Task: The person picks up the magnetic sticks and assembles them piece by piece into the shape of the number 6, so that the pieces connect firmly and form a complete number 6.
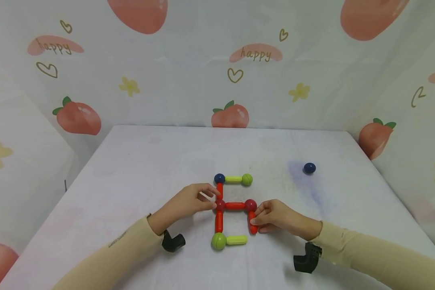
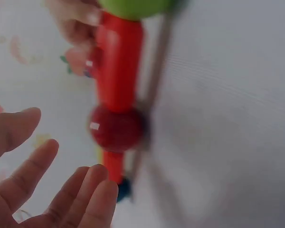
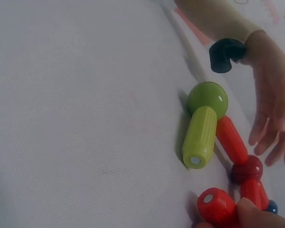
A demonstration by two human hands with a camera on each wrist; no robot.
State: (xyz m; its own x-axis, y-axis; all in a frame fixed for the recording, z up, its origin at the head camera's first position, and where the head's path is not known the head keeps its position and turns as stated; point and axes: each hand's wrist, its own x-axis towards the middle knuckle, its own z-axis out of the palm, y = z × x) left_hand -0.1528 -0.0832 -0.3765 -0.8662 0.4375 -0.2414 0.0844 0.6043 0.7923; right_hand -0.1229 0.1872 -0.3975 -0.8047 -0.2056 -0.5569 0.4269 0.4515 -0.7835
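Note:
A flat figure of magnetic rods and balls lies on the white table (image 1: 137, 169). Its left column runs from a blue ball (image 1: 219, 178) down a red rod (image 1: 219, 190), a dark red ball (image 1: 220, 205) and another red rod (image 1: 219, 221) to a green ball (image 1: 218, 241). My left hand (image 1: 210, 198) has loose, straight fingers (image 2: 47, 190) beside that dark red ball (image 2: 116, 128), gripping nothing. My right hand (image 1: 259, 219) pinches a red rod (image 1: 253, 222) that hangs below the second dark red ball (image 1: 250, 205). The right wrist view shows my thumb on this rod (image 3: 216, 207).
Yellow-green rods stick out from the top (image 1: 233, 179) and the bottom (image 1: 237, 240) of the figure. A loose blue ball (image 1: 309, 168) lies to the right, further back on the table. Printed cloth walls close in the back and both sides.

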